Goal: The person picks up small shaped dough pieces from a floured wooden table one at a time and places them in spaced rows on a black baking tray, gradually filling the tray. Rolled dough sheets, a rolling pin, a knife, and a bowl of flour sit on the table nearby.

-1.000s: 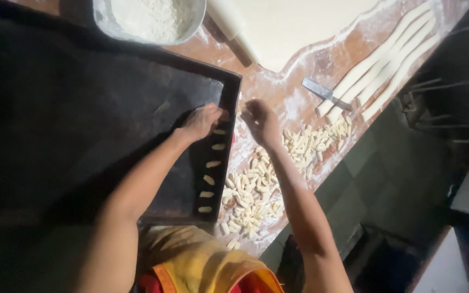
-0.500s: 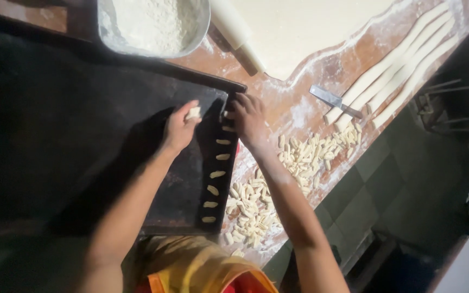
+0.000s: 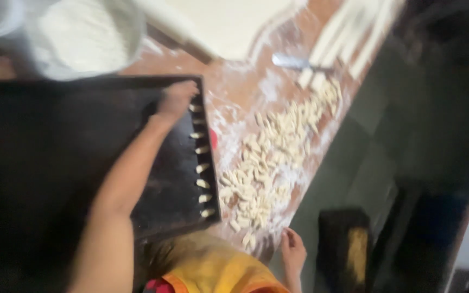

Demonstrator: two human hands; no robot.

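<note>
A row of small pale dough pieces (image 3: 202, 165) lay in a single line along the right rim of the dark baking tray (image 3: 55, 163), from near the top corner down to the lower corner. The tray sat on the left part of the floured desk (image 3: 234, 103), and most of its surface was dark and blurred.

Left hand (image 3: 176, 100) rested at the top of that row, at the upper right corner of the tray, fingers curled downward at the topmost piece. Whether it pinched a piece could not be told; the frame was motion-blurred. The forearm ran diagonally down across the tray toward the body.

Right hand (image 3: 293, 250) was low at the near edge of the desk, well apart from the tray, fingers loosely spread with nothing in it, just below the loose heap of cut dough pieces (image 3: 270, 163). That heap spread across the flour between the tray and the desk's right edge.

Farther up: a blade-like metal tool (image 3: 294, 62) lay at the ends of long dough ropes (image 3: 354, 38). A flat rolled dough sheet (image 3: 229, 21) lay at the top, a rolling pin (image 3: 175, 27) beside it. A bowl of flour (image 3: 85, 35) stood just above the tray. A yellow garment (image 3: 213, 268) showed at the bottom.
</note>
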